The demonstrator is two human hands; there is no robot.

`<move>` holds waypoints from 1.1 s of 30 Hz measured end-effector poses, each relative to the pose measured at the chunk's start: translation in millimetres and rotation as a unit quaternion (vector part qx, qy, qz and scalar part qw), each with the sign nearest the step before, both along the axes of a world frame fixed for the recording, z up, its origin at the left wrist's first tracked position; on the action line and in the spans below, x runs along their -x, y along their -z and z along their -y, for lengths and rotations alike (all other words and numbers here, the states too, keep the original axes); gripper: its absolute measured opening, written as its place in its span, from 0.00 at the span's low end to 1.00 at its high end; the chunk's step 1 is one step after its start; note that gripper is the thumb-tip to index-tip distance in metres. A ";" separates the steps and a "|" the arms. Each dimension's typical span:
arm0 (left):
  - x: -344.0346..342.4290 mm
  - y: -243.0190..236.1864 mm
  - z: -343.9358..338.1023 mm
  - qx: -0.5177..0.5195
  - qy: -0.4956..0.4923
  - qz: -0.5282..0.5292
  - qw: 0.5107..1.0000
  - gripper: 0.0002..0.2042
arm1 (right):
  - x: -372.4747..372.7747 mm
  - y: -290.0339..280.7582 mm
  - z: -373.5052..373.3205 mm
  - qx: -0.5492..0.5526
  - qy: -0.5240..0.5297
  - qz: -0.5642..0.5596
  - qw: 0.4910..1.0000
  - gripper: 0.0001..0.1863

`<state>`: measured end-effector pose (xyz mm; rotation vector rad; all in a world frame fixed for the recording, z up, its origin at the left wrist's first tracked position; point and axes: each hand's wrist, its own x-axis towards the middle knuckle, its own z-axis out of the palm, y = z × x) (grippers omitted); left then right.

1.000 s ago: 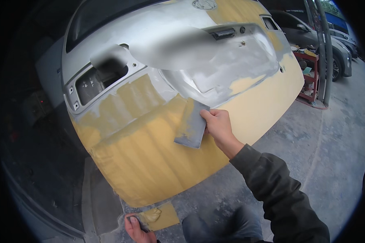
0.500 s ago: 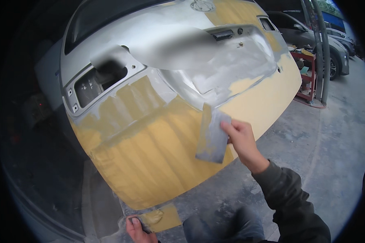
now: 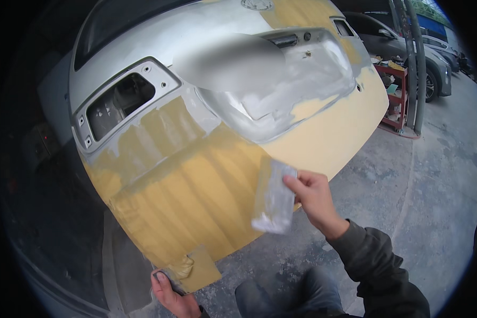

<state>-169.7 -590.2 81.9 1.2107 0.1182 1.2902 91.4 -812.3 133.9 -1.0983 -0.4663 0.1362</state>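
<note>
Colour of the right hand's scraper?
The scraper is grey with yellowish smears on its left; head view.

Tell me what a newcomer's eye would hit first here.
Probably the car's large back door, mostly silver above and yellow below, filling the centre. Next, the flat grey scraper in the right hand, just right of centre, and the small yellow board with its lump of paste, in the left hand near the bottom edge.
</note>
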 end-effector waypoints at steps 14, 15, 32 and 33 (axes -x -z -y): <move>14.6 -12.3 19.4 0.055 -0.048 -0.028 0.997 0.12 | -47.8 -38.5 -96.6 -0.043 0.085 -0.011 0.995 0.14; 15.8 -12.1 18.6 0.056 -0.045 -0.027 0.997 0.12 | -48.2 -43.7 -100.8 -0.052 0.091 -0.010 0.994 0.15; 38.0 7.5 0.5 0.054 -0.023 -0.059 0.997 0.13 | -101.1 -116.4 -41.8 0.126 0.263 0.629 0.720 0.14; 38.3 7.4 0.4 0.055 -0.026 -0.061 0.996 0.13 | -102.4 -117.3 -47.0 0.154 0.262 0.681 0.666 0.15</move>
